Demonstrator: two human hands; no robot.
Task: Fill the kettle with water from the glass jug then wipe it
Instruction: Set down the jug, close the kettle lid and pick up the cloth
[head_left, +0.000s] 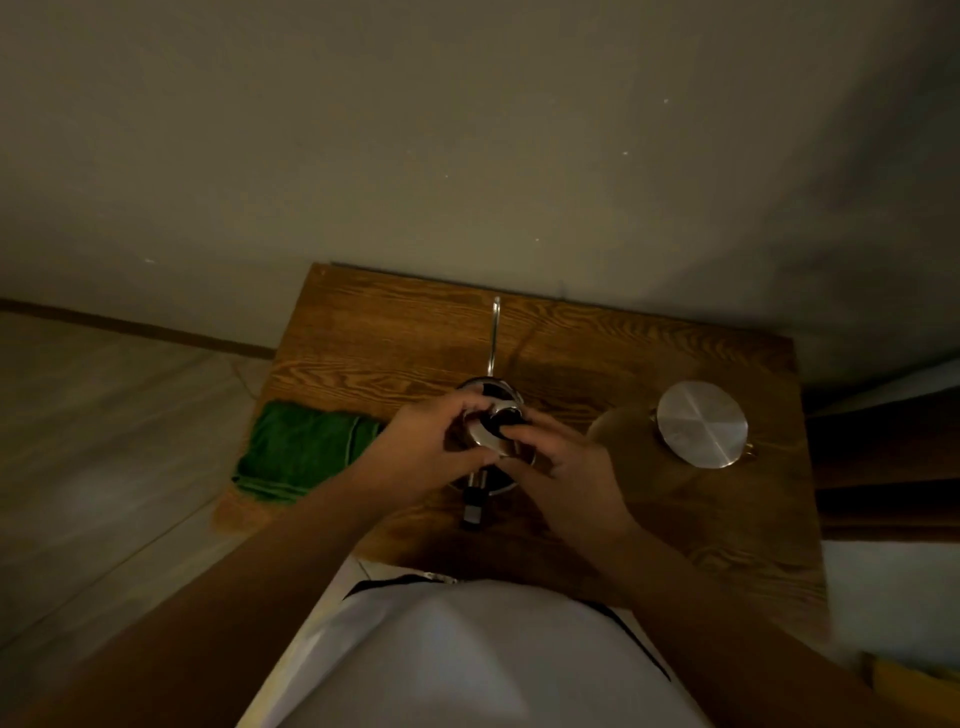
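Observation:
A steel kettle (493, 480) with a long thin spout (495, 332) pointing away from me stands in the middle of the wooden table (597, 519); its black handle end (474, 506) points toward me. Both hands meet over its top. My left hand (431, 447) and my right hand (561, 467) hold the round metal lid (488, 434) with its black knob (509, 420), tilted over the opening. The glass jug (623, 431), capped by a round metal lid (702, 424), stands to the right. A folded green cloth (306, 452) lies on the table's left edge.
The table stands against a plain wall. Tiled floor lies to the left, below the table's edge. A dark piece of furniture (893, 467) sits beyond the right edge. My white-clothed body is close to the near edge.

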